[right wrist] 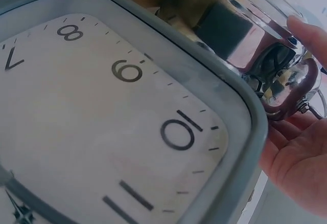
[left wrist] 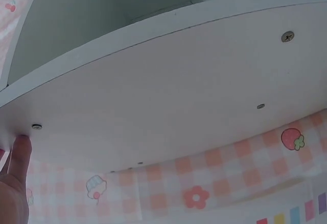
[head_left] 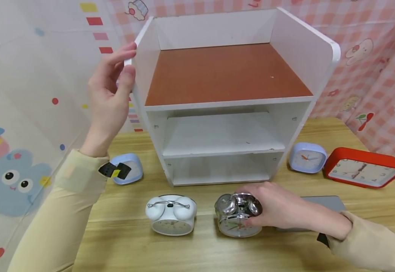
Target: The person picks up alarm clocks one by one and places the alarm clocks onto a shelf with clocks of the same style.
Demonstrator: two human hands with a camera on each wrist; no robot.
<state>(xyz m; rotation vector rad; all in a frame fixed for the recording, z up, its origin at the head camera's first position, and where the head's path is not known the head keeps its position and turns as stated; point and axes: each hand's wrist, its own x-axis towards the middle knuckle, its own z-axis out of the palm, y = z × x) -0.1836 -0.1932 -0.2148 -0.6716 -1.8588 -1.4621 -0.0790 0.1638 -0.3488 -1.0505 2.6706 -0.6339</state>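
Notably, the right hand (head_left: 275,206) held the silver alarm clock (head_left: 230,217) by its right-hand side, thumb across the front and fingers behind; the grip was closed firmly about the body. The clock was upright, bells uppermost, dial towards the person and its broad axis running left to right. Whether its feet touched the worktop (head_left: 204,253) could not be determined. The relation judged decisive was that the clock lay immediately left of the right grip and in front of the shelf unit (head_left: 229,104), facing its lower opening.

The left hand (head_left: 110,90) was well apart from it, fingers and thumb bent about the unit's upper left front edge.

Left of the silver clock, near but not touching, stood a white alarm clock (head_left: 171,215). A grey clock (right wrist: 102,116) lay beneath the right wrist; its figures 7, 8, 9, 10 and 11 were legible. Farther out were a red clock (head_left: 364,170), with small, partly legible numerals, a blue clock (head_left: 307,158) beside it, and a second blue clock (head_left: 129,170) behind the left wrist. No brand could be read.
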